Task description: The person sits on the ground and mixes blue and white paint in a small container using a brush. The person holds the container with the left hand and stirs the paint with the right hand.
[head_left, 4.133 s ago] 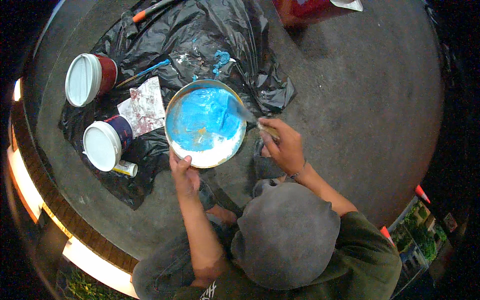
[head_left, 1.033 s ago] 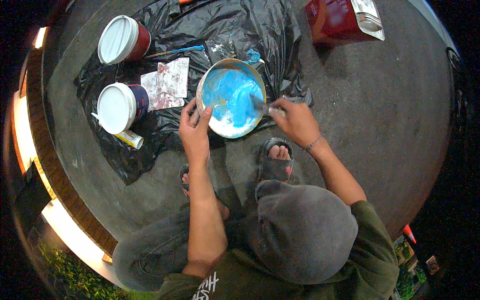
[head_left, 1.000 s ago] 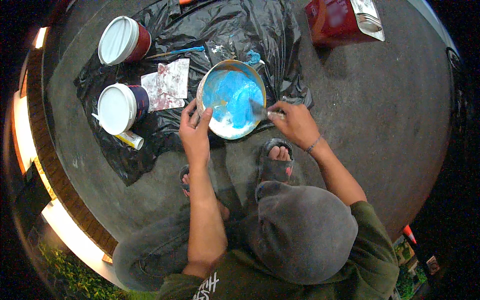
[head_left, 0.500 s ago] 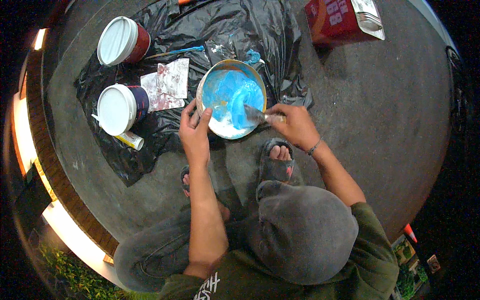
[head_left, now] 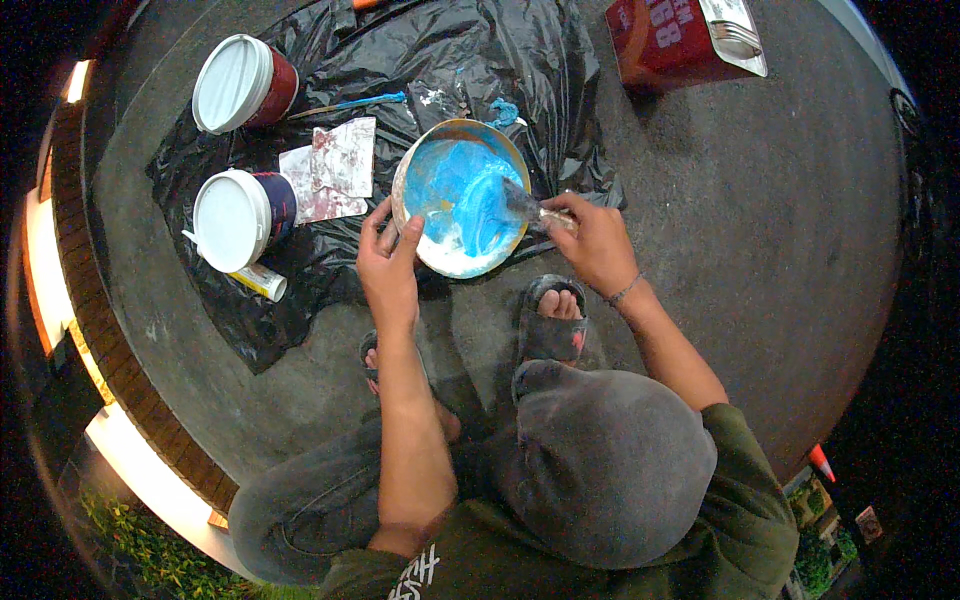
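A round bowl point(head_left: 440, 185) of pale blue and white paste tilts toward me. My left hand point(head_left: 390, 265) is closed on its left rim, thumb over the edge. In my right hand point(head_left: 590, 245) is a putty knife point(head_left: 525, 210), its broad blade in the paste at the right side. Left of the bowl, stained white sheets point(head_left: 340, 150) lie on black plastic point(head_left: 260, 330), beside a white-lidded dark blue bucket point(head_left: 230, 220) and a yellow-white tube point(head_left: 262, 282). A white-lidded red bucket point(head_left: 245, 85) stands farther back, near a blue-smeared stick point(head_left: 355, 103).
A dark red square can point(head_left: 660, 40) stands at the back right on grey pavement point(head_left: 760, 230). My sandalled feet point(head_left: 555, 320) are below the bowl. A grey cap point(head_left: 610, 460) fills the lower middle. A lit curb curves along the left; an orange cone point(head_left: 820, 462) shows far right.
Since the oldest frame, the view has shifted and the bowl sits higher and farther right in it. The knife blade has moved within the paste, down then slightly up, leaving curved swirls.
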The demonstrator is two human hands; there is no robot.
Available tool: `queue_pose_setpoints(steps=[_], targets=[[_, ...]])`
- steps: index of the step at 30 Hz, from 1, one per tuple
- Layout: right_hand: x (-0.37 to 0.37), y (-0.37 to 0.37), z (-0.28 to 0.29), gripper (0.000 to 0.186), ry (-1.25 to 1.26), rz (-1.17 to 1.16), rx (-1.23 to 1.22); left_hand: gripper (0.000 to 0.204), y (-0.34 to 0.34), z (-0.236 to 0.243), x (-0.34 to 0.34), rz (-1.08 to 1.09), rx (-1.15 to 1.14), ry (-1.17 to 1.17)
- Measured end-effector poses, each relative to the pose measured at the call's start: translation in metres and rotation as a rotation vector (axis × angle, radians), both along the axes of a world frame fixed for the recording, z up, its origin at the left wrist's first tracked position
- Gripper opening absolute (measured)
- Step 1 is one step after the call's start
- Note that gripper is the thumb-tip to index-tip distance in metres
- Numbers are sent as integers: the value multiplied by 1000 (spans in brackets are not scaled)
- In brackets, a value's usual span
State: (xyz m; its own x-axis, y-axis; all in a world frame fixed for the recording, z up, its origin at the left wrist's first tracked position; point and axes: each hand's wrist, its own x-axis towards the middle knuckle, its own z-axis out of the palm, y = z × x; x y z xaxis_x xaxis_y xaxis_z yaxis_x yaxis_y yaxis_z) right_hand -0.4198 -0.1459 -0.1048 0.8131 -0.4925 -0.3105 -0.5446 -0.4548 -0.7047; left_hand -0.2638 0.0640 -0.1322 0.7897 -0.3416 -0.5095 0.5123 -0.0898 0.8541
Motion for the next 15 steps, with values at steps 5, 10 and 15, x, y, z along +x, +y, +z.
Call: queue_pose_setpoints(steps=[5,10,15], targets=[[5,0,10,24,14,-30,91,58,-3,6,-1,21,10,11],[-2,-1,-2,26,43,54,18,55,-5,6,0,31,-19,16],[2,3,-1,26,89,62,-4,55,-2,2,1,40,-16,14]])
